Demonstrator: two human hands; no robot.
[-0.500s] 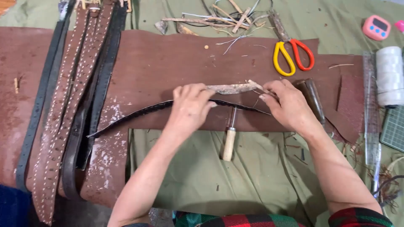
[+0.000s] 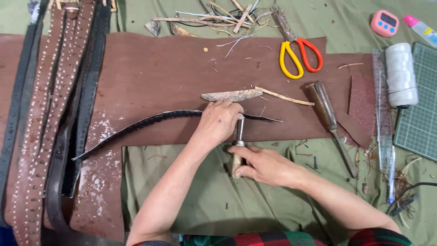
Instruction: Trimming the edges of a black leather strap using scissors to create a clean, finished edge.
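The right hand (image 2: pixel 266 166) comes off the far end of the strip and drops back toward the body, and now its fingers are wrapped round the pale wooden handle of the edging tool (image 2: pixel 237 150), which half a second ago lay loose between the two wrists. The left hand (image 2: pixel 218 122) stays where it was, fingers together and pressed flat on the thin dark leather strip (image 2: pixel 150 122), pinning it to the big brown leather sheet (image 2: pixel 173 68). The strip curves from the lower left up under that palm and tapers out to the right. The tool's metal shaft points up toward the strip beside the left hand. So the work looks to be shifting from holding and aligning to tooling. The chisel (image 2: pixel 325 109) and yellow-and-red scissors (image 2: pixel 300 57) lie untouched to the right.
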